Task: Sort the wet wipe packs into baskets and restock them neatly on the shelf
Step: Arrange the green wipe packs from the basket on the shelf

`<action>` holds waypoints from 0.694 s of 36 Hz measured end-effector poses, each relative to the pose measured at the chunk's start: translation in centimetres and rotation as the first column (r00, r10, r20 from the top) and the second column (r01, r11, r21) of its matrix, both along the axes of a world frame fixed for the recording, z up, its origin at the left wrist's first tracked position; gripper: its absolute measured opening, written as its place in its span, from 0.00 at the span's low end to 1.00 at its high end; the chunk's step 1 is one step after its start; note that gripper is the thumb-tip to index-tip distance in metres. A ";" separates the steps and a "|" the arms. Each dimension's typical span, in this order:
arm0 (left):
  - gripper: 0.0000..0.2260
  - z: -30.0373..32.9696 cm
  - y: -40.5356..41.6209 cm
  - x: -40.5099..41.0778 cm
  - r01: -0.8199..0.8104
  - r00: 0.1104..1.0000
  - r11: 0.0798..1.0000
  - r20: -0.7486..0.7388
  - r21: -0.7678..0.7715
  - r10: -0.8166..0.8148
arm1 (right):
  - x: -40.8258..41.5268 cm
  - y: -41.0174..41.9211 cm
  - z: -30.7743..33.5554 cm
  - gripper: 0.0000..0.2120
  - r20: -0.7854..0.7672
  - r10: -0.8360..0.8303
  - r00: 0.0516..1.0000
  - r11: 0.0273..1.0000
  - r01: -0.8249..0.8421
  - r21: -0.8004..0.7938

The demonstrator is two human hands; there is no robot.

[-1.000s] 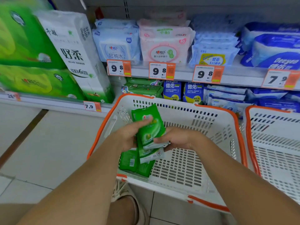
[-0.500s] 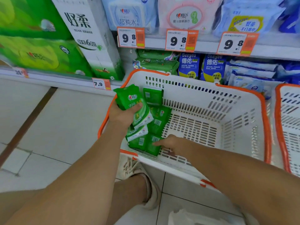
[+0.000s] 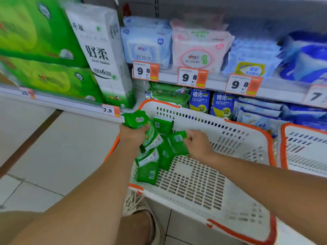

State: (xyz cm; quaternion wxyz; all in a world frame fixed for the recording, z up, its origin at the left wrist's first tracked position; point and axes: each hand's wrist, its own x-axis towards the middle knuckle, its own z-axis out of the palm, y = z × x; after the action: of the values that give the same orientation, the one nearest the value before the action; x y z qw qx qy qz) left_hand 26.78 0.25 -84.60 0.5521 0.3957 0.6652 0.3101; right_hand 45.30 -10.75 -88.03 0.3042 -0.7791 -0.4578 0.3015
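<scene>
Several green wipe packs (image 3: pixel 147 171) lie loose in the near-left corner of the white basket (image 3: pixel 235 131) with the orange rim, some flat on the slotted floor and some leaning on each other, so the sorting looks well under way but the restocking seems barely begun. The left hand (image 3: pixel 131 136) hovers over the basket's left rim with its fingers curled round a small bundle of green packs (image 3: pixel 139 121), at least 2 of them by the look of the overlapping edges, though the exact count is hard to tell. The right hand (image 3: pixel 197 145) is inside the basket, just right of the pile, pinching the corner of 1 more green pack (image 3: pixel 177 144) that tilts up off the heap. Both hands therefore have hold of packs, and the 2 handfuls are close together above the pile, not touching as far as I can see. A second basket (image 3: pixel 304 149) stands just to the right, and nothing shows in the part of it that is in view. On the lower shelf (image 3: pixel 221 85) behind the basket, a stack of green shelf packs (image 3: pixel 168 93) sits beside blue packs (image 3: pixel 200 99), and that row is probably where these belong. My judgement is that what remains is to gather the loose packs from the basket floor, square them up and set them in that green row.
</scene>
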 end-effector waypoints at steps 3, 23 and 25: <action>0.24 1.4 -0.4 1.0 0.050 0.990 0.996 0.136 -0.080 -0.038 | 2.0 -1.3 8.8 0.17 0.327 0.168 0.930 0.937 -0.254 0.242; 0.14 26.5 -3.1 9.4 0.145 0.778 0.864 0.484 0.483 -0.401 | 3.5 -3.3 30.2 0.05 0.876 -0.039 0.481 0.709 -0.604 0.364; 0.14 26.0 -2.8 8.9 0.131 0.795 0.857 0.464 0.499 -0.392 | 3.7 -2.9 29.8 0.08 0.831 0.021 0.557 0.684 -0.613 0.394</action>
State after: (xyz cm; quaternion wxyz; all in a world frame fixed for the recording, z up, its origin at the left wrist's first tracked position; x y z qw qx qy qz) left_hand 35.64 -2.54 -58.57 0.6530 0.4947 0.3266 0.4714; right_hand 49.02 -13.69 -58.19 0.2613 -0.5669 -0.7583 -0.1881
